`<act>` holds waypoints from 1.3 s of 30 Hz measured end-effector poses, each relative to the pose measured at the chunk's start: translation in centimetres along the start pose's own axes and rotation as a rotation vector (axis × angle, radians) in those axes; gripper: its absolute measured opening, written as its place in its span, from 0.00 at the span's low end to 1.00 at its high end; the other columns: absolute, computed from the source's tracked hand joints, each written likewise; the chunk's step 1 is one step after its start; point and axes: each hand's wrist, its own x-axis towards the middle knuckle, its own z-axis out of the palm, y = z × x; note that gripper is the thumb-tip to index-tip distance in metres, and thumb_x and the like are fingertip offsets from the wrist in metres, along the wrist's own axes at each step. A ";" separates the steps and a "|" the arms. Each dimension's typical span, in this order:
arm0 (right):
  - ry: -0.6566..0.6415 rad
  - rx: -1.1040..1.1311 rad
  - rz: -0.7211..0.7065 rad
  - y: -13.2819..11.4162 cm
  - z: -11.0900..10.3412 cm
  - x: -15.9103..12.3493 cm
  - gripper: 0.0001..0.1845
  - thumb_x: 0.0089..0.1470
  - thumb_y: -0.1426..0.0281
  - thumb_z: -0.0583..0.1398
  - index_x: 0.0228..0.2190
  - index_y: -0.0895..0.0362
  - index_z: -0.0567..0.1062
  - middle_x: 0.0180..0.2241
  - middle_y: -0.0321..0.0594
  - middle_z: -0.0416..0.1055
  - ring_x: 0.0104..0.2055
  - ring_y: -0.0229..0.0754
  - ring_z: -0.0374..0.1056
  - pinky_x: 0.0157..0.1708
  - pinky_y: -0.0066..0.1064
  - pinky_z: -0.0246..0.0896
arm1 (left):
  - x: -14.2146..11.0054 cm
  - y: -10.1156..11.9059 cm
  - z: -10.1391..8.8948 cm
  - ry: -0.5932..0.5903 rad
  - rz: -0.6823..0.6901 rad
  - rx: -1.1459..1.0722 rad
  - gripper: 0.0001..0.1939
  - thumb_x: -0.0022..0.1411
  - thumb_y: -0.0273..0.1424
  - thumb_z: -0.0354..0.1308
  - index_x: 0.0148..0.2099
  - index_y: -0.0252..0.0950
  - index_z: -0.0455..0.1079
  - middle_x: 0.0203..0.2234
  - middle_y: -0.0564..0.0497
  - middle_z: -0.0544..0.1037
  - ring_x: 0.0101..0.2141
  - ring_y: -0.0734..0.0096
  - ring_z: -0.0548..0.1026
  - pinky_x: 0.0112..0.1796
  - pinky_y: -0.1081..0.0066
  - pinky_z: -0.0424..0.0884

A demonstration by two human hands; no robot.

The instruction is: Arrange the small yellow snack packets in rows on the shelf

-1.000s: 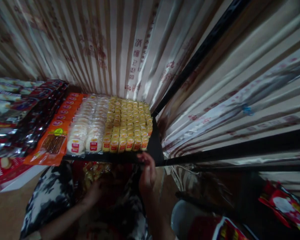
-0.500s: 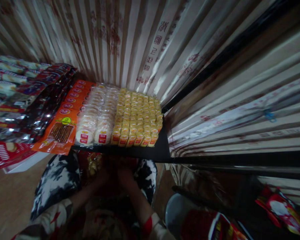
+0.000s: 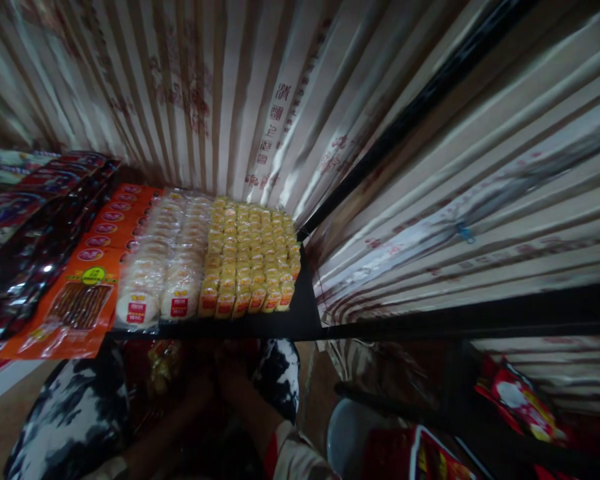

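Observation:
Both my hands reach down into the dark space under a black shelf (image 3: 300, 320). My left hand (image 3: 200, 390) and my right hand (image 3: 230, 377) lie close together there, between my patterned knees. Their fingers are lost in shadow, so I cannot tell what they hold. A crinkly bag of yellow sweets (image 3: 163, 370) lies just left of my left hand. On the shelf above stand rows of small yellow snack packs (image 3: 250, 257), white round cakes in clear wrap (image 3: 167, 267) and orange packets (image 3: 87, 293).
Dark red glossy packets (image 3: 25, 233) are stacked at the far left. Striped, shiny wrapping paper (image 3: 260, 100) hangs behind and to the right of the shelf. A grey round stool (image 3: 347, 433) and red snack bags (image 3: 515, 400) sit low at the right.
My right hand has dropped from the shelf's front edge into the dark space below, beside my left hand. The view has shifted a little to the right and down.

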 end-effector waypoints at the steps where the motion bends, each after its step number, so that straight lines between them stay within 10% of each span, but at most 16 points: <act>1: 0.004 -0.011 0.006 -0.1 -0.4 -0.3 0.25 0.50 0.78 0.52 0.51 0.59 0.66 0.53 0.52 0.65 0.54 0.50 0.62 0.50 0.45 0.58 | 0.1 -0.2 -0.2 0.009 0.012 0.003 0.18 0.58 0.24 0.42 0.43 0.34 0.72 0.43 0.43 0.76 0.44 0.64 0.74 0.46 0.69 0.67; 9: -0.019 0.096 -0.078 1.4 -4.5 -3.2 0.18 0.56 0.61 0.51 0.39 0.55 0.77 0.40 0.47 0.75 0.43 0.50 0.70 0.40 0.37 0.64 | -2.5 0.7 -3.3 0.153 0.252 -0.254 0.18 0.53 0.33 0.49 0.45 0.35 0.70 0.46 0.45 0.75 0.48 0.62 0.71 0.50 0.64 0.65; 23: 0.246 1.473 0.024 6.0 -7.2 -9.9 0.26 0.48 0.48 0.56 0.40 0.54 0.73 0.35 0.39 0.71 0.32 0.38 0.67 0.24 0.25 0.59 | -9.3 10.8 -5.8 0.220 0.297 -0.345 0.18 0.51 0.42 0.54 0.39 0.33 0.67 0.34 0.47 0.77 0.34 0.64 0.75 0.34 0.68 0.71; 33: 0.675 1.613 -0.091 3.8 -6.8 -10.4 0.18 0.46 0.55 0.61 0.33 0.56 0.70 0.29 0.36 0.73 0.30 0.39 0.68 0.32 0.30 0.64 | -9.6 14.3 -3.3 0.143 0.284 -0.527 0.18 0.56 0.42 0.52 0.42 0.34 0.64 0.36 0.48 0.78 0.35 0.66 0.76 0.35 0.70 0.72; 39: 0.812 1.473 -0.090 6.3 -8.0 -10.9 0.20 0.51 0.57 0.57 0.42 0.54 0.70 0.37 0.38 0.74 0.39 0.42 0.70 0.40 0.33 0.66 | -8.3 16.5 -3.9 0.225 0.511 -0.045 0.14 0.55 0.35 0.53 0.43 0.35 0.67 0.38 0.47 0.75 0.34 0.69 0.74 0.41 0.67 0.70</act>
